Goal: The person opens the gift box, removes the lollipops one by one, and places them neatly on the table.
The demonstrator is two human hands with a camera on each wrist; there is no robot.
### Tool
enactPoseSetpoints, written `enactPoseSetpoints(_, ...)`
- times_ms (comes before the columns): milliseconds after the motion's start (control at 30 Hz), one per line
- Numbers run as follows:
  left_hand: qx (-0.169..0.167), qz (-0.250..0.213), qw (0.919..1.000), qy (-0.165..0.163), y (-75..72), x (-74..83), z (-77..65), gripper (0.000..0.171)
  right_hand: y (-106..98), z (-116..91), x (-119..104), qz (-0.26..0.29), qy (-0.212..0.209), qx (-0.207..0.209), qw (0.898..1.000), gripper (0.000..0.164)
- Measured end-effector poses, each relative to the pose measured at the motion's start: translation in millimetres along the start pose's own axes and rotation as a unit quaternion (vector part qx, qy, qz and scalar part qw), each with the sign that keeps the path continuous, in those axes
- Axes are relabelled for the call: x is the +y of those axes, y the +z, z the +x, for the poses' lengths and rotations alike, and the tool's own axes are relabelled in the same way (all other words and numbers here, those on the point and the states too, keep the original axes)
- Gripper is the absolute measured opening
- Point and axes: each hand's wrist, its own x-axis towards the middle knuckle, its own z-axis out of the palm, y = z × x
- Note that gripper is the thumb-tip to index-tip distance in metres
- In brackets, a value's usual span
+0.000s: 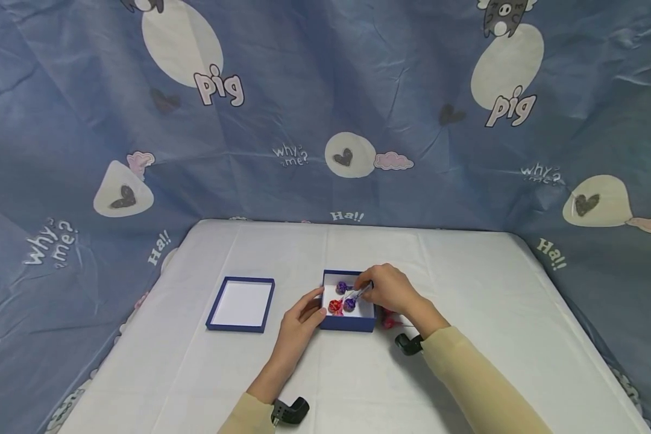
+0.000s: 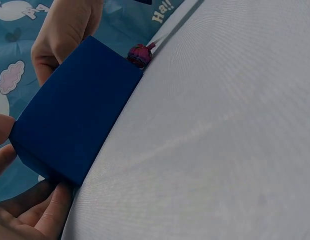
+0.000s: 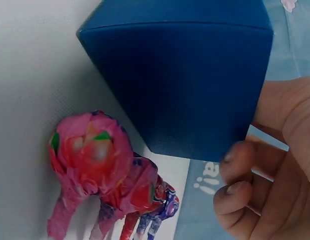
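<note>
A blue box (image 1: 348,324) with a white inside stands on the table. My left hand (image 1: 297,328) holds its left side, thumb at the front corner. Inside lie a purple lollipop (image 1: 341,287) and a red-orange lollipop (image 1: 334,306). My right hand (image 1: 389,290) reaches over the right wall, its fingers pinching the stick of another purple lollipop (image 1: 349,305) in the box. In the right wrist view, the curled fingers (image 3: 235,195) are at the box rim, and the wall hides the held lollipop. Several pink and red lollipops (image 3: 92,155) lie outside, along the right wall.
The box lid (image 1: 241,304), blue-edged with a white inside, lies face up on the left. A white cloth (image 1: 157,374) covers the table, and a blue printed curtain (image 1: 282,102) hangs behind it. Each wrist wears a black camera mount (image 1: 291,411).
</note>
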Motion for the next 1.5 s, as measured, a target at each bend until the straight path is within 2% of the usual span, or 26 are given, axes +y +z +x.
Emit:
enactPoseSetpoints(233, -0.002, 0.005, 1.0, 0.0, 0.5, 1.3, -0.9, 0.047, 3.6, 0.0, 3.3, 0.011, -0.011, 0.006, 1.0, 0.018)
enactPoseSetpoints(533, -0.002, 0.006, 1.0, -0.003, 0.3, 1.9, -1.9, 0.046, 4.8, -2.5, 2.0, 0.057, 0.018, 0.007, 0.998, 0.014)
enactPoseSetpoints(800, 0.001, 0.01, 1.0, 0.0, 0.8, 2.2, -1.7, 0.047, 3.7, -4.3, -2.5, 0.075, 0.033, 0.013, 0.997, 0.011)
enactPoseSetpoints(1100, -0.002, 0.006, 1.0, -0.004, 1.3, 2.8, -1.2, 0.047, -6.7, -10.6, -6.9, 0.086, 0.025, 0.041, 0.995, 0.008)
enactPoseSetpoints(1500, 0.0, 0.007, 1.0, 0.004, 0.3, 1.2, -0.8, 0.047, -15.1, -19.6, -4.5, 0.141, 0.056, 0.073, 0.986, 0.008)
